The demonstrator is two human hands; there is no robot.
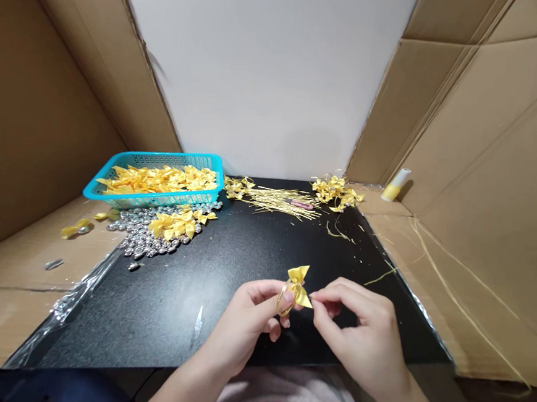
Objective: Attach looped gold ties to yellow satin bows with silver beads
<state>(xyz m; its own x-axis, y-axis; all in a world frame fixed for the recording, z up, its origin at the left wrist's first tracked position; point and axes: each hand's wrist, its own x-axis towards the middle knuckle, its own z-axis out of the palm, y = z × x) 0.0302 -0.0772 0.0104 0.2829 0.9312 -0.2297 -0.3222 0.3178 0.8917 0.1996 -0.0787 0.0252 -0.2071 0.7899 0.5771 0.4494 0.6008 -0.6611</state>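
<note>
Low over the black table, my left hand pinches a yellow ribbon bow between thumb and fingers. A thin gold cord loop curves around beside the thumb, against the bow. My right hand is closed in a pinch at the bow's lower right corner. Thumb and index fingertip meet there on something small and dark that I cannot make out. Whether they also grip the ribbon's edge is hidden by the fingertips.
A turquoise basket of yellow ribbon pieces stands at the back left. Silver beads and loose bows lie before it. Gold ties, a pink clip and finished-looking bows lie behind. Cardboard walls flank the table.
</note>
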